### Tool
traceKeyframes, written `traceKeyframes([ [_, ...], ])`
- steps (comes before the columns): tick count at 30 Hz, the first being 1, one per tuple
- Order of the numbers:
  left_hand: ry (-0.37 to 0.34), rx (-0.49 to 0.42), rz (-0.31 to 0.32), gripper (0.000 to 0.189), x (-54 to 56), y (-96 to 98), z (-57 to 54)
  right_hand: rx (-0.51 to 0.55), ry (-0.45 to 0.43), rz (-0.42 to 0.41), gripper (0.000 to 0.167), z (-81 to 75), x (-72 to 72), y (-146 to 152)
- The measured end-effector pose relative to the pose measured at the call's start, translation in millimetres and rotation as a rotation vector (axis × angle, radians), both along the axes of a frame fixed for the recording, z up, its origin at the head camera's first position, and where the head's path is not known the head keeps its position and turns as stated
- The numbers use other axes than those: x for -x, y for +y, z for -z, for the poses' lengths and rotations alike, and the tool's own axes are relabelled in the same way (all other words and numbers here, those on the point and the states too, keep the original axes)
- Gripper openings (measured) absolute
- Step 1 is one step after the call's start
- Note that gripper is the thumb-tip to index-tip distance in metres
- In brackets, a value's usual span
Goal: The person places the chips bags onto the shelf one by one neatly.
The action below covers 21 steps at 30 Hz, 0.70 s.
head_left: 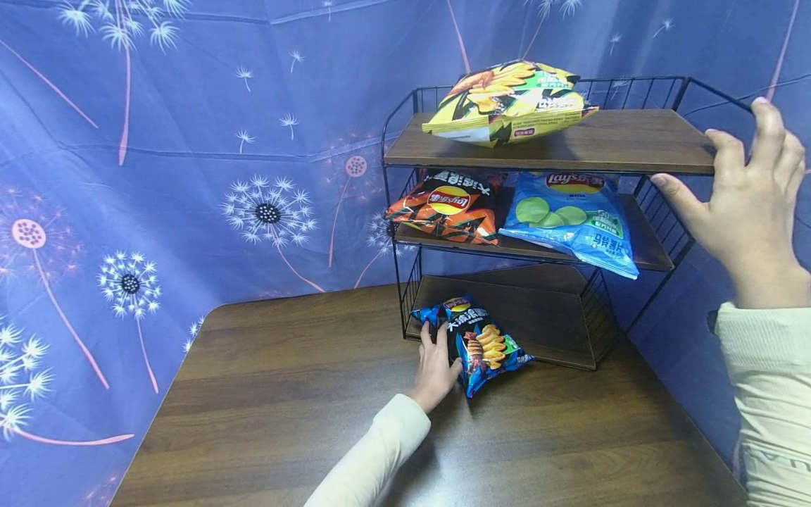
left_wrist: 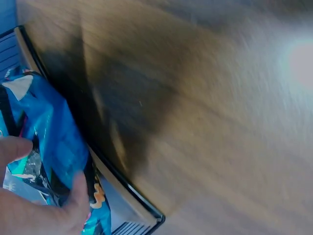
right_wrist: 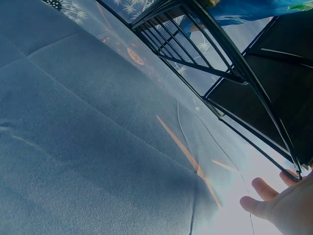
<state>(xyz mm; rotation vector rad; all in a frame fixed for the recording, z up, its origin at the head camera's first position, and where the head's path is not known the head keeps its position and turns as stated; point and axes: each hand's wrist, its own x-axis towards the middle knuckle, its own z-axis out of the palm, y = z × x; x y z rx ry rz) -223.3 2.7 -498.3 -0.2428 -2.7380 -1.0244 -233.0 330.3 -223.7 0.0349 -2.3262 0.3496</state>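
My left hand [head_left: 435,370] grips a black-and-blue chip bag [head_left: 484,345] at the front of the rack's bottom shelf. In the left wrist view, a thumb and finger press into the bag's blue foil [left_wrist: 61,132]. My right hand [head_left: 754,190] holds the front right corner of the rack's top shelf [head_left: 652,137], its thumb below the corner and its fingers spread along the side. The right wrist view shows fingertips beside the black metal frame [right_wrist: 264,115]; the thumb is out of sight there.
A yellow chip bag [head_left: 507,105] lies on the top shelf. On the middle shelf sit an orange-and-black chip bag [head_left: 446,208] and a blue chip bag [head_left: 570,218], which overhangs the front edge. The rack stands on a wooden table [head_left: 272,408] before a blue dandelion-print cloth [head_left: 190,127].
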Motion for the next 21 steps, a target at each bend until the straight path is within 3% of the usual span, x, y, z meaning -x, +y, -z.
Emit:
traceKeyframes([
  [6, 0.128, 0.255, 0.119, 0.075, 2.6, -6.3, -2.9, 0.002, 0.014, -0.008, 0.099, 0.4, -0.3, 0],
  [10, 0.147, 0.422, 0.198, 0.081, 3.6, -8.7, -4.0, 0.005, 0.036, -0.02, 0.098, 1.3, 0.5, 0],
  [15, 0.193, 0.548, 0.21, 0.081, 6.2, -10.8, -0.3, 0.006, 0.044, -0.026, 0.098, 1.8, 0.7, 0],
  [21, 0.278, 0.69, 0.196, 0.068, 9.2, -13.8, 3.0, 0.008, 0.005, -0.006, 0.099, -0.2, 0.6, 0],
])
